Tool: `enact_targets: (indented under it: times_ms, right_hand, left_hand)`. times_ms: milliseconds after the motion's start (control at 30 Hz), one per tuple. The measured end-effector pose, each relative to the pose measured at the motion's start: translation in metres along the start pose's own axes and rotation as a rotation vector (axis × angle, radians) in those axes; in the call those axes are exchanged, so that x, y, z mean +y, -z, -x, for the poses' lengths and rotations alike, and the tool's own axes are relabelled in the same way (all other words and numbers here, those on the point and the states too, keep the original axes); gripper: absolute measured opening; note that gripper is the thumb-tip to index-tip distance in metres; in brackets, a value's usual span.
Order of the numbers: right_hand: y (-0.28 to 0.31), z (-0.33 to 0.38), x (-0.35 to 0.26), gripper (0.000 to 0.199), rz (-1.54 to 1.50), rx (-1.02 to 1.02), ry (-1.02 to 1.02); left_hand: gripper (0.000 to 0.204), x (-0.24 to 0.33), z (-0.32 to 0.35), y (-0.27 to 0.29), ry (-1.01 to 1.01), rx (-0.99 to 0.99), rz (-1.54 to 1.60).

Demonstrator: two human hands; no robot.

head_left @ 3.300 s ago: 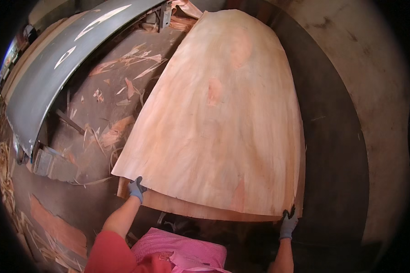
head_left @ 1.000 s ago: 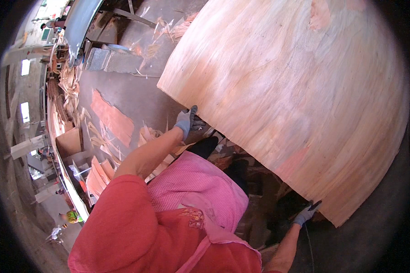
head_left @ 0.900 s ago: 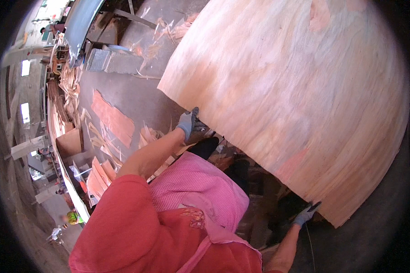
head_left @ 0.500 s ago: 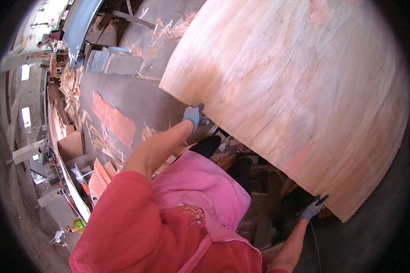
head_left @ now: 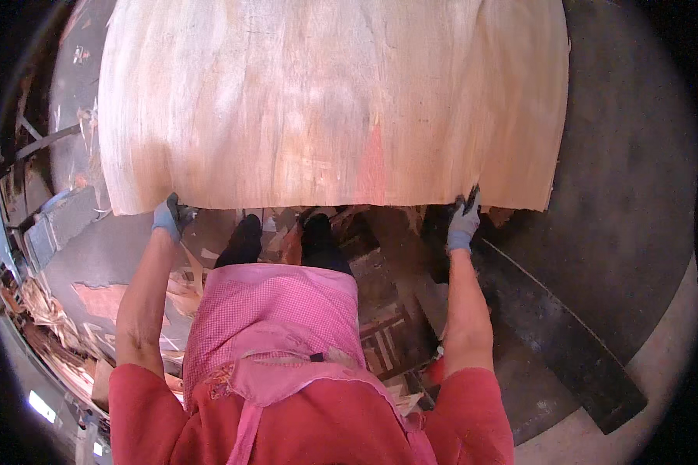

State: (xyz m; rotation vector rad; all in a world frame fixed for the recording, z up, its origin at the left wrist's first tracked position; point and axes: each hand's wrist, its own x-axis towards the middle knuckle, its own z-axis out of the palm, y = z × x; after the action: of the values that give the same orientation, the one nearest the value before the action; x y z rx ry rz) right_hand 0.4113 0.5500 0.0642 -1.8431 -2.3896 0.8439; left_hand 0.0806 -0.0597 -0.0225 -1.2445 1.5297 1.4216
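Observation:
A broad, pale sheet of wood veneer (head_left: pixel 310 108) spreads across the upper half of the view, with a narrow pinkish patch near its front edge. My left hand (head_left: pixel 169 215), in a grey-blue glove with dark fingertips, grips the near edge toward its left corner. Close to the right corner, my right hand (head_left: pixel 464 222) in a similar glove pinches the same edge, its fingers lying on top. Both arms reach forward, well apart. What lies under the sheet is hidden.
Below the sheet's edge show my dark-clad legs and a pink apron (head_left: pixel 279 318). A long dark beam (head_left: pixel 566 333) lies on the floor at right. Grey blocks (head_left: pixel 54 225) and torn veneer scraps (head_left: pixel 101 298) are at left. A slatted wooden piece (head_left: pixel 388 341) lies near my legs.
My view and body have turned rightward. The veneer sheet, slanted before, now lies squarely ahead with its near edge level across the view. Both hands have kept their hold on it.

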Motion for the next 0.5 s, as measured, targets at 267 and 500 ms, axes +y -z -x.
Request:
enact_targets:
  times_ms: [267, 500]
  right_hand:
    - [-0.007, 0.006, 0.030, 0.057, -0.017, 0.126, 0.182]
    - [0.005, -0.006, 0.002, 0.053, 0.154, 0.062, 0.007]
  left_hand:
    - [0.035, 0.004, 0.018, -0.007, -0.075, -0.058, 0.044]
    - [0.045, 0.023, 0.066, -0.065, -0.034, -0.087, 0.064]
